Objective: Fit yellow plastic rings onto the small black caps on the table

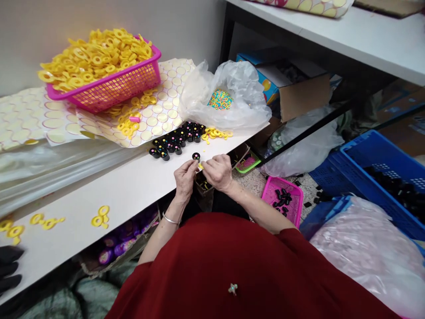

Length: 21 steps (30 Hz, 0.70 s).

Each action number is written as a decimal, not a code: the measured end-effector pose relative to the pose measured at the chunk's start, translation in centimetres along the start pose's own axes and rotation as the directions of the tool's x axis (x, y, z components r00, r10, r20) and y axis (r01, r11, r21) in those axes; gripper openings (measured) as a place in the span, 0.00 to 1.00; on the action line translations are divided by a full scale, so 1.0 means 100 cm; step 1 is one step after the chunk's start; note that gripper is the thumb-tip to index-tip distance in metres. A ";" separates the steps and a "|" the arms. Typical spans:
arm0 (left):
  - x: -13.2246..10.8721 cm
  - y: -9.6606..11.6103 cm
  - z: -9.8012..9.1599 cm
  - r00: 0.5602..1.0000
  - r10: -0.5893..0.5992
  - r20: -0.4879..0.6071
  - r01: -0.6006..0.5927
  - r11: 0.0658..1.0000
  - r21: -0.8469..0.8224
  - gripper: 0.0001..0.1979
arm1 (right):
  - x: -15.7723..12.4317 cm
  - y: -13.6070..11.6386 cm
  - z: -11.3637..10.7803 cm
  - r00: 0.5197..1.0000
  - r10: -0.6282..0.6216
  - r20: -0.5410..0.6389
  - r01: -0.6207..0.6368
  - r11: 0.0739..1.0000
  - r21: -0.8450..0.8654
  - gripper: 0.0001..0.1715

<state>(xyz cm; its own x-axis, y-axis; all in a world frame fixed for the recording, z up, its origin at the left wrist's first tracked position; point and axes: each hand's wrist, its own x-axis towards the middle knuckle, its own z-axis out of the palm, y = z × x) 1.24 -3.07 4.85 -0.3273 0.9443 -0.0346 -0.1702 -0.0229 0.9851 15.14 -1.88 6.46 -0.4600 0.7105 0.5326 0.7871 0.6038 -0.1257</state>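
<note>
My left hand [185, 178] is closed in a pinch near the table's front edge, its fingertips close to a small round black cap [196, 156] with coloured beads inside. I cannot tell whether the cap stands on the table or touches those fingers; what they pinch is hidden. Beside it, my right hand [218, 173] is closed, with a small yellow plastic piece [201, 166] at its fingertips, between the two hands. Just beyond stand several black caps [177, 141] holding pink, yellow and blue beads. Loose yellow ring pieces [217, 133] lie to their right.
A pink basket [122, 88] heaped with yellow ring pieces stands at the back left. An open plastic bag [245, 106] holds coloured beads [220, 100]. Black-gloved fingers [9, 268] show at the left edge. A pink tray [297, 195] and blue crate [365, 153] are at right.
</note>
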 end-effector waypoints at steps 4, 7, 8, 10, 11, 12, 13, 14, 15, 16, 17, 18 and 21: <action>-0.010 0.011 0.003 0.971 -0.231 0.064 0.234 0.971 -0.049 0.12 | -0.011 -0.011 -0.006 0.993 0.016 0.115 -0.038 0.980 0.194 0.15; -0.004 0.014 0.002 0.961 -0.275 0.041 0.276 0.960 -0.034 0.11 | -0.011 -0.005 -0.003 0.976 -0.016 0.215 -0.084 0.889 0.449 0.11; -0.002 0.015 0.001 0.963 -0.267 0.036 0.268 0.963 -0.031 0.11 | -0.010 -0.003 -0.001 0.973 -0.024 0.228 -0.098 0.855 0.509 0.11; 0.002 0.017 0.001 0.968 -0.248 0.033 0.249 0.968 -0.037 0.11 | -0.009 -0.001 0.001 0.974 -0.014 0.225 -0.119 0.816 0.566 0.09; 0.003 0.018 0.002 0.970 -0.242 0.034 0.244 0.969 -0.045 0.11 | -0.008 -0.001 0.002 0.976 -0.007 0.218 -0.124 0.806 0.578 0.09; 0.004 0.019 0.002 0.969 -0.243 0.037 0.245 0.968 -0.053 0.11 | -0.007 -0.001 0.002 0.978 -0.001 0.210 -0.126 0.799 0.588 0.09; 0.005 0.020 0.002 0.967 -0.250 0.045 0.252 0.966 -0.058 0.11 | -0.006 -0.001 0.003 0.979 0.005 0.202 -0.128 0.792 0.597 0.09; 0.006 0.021 0.002 0.966 -0.253 0.053 0.256 0.965 -0.060 0.12 | -0.004 -0.001 0.004 0.980 0.018 0.197 -0.136 0.787 0.602 0.09; 0.007 0.022 0.001 0.968 -0.246 0.054 0.249 0.967 -0.058 0.12 | -0.001 0.000 0.004 0.981 0.042 0.192 -0.150 0.789 0.596 0.09; 0.009 0.022 0.000 0.973 -0.226 0.050 0.229 0.972 -0.056 0.12 | 0.003 0.001 0.005 0.980 0.075 0.185 -0.171 0.798 0.578 0.09; 0.011 0.022 -0.001 0.980 -0.196 0.034 0.198 0.979 -0.053 0.13 | 0.007 0.002 0.007 0.977 0.112 0.179 -0.193 0.815 0.546 0.10; 0.015 0.021 -0.002 0.987 -0.160 0.008 0.160 0.986 -0.047 0.13 | 0.013 0.004 0.008 0.974 0.142 0.177 -0.214 0.838 0.502 0.10; 0.028 0.016 -0.005 0.991 -0.108 -0.077 0.108 0.994 -0.002 0.13 | 0.031 0.011 0.013 0.960 0.166 0.225 -0.238 0.907 0.348 0.12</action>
<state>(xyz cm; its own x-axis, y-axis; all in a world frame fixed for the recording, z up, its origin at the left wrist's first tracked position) -0.41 -0.64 6.21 -0.3772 0.9133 -0.1536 -0.2067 0.0786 0.9752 14.07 1.50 6.87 -0.4032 0.8637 0.3025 0.6801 0.5040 -0.5324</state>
